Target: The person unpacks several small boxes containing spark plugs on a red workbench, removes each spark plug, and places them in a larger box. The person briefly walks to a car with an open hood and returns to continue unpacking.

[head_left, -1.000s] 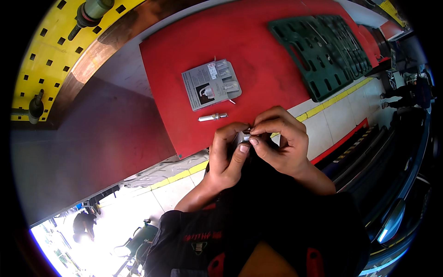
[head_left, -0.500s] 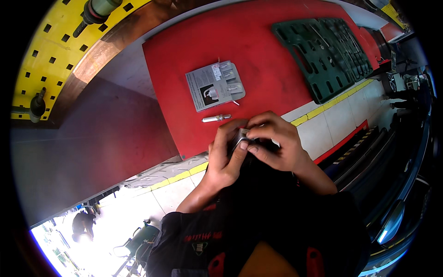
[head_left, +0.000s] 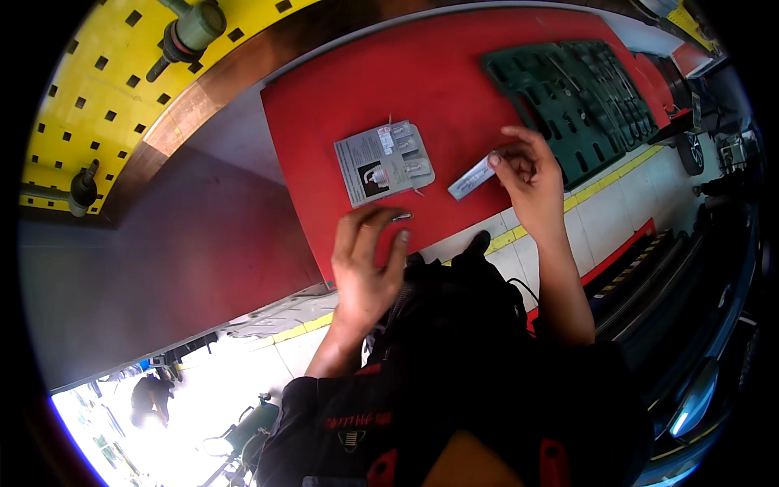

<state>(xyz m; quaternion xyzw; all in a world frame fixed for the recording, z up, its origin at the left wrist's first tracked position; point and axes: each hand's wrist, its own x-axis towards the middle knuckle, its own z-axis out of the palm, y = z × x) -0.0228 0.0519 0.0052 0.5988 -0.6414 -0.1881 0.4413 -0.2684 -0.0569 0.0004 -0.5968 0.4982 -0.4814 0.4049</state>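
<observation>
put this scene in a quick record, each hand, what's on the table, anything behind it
left hand: thumb and fingers apart, beside a small metal part; contact unclear
right hand: pinching one end of a narrow pale box
table: red top
on table: grey package, green tool case
upper left: yellow perforated panel

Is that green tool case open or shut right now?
Open: the green tool case lies spread on the red table, its slotted interior facing up.
</observation>
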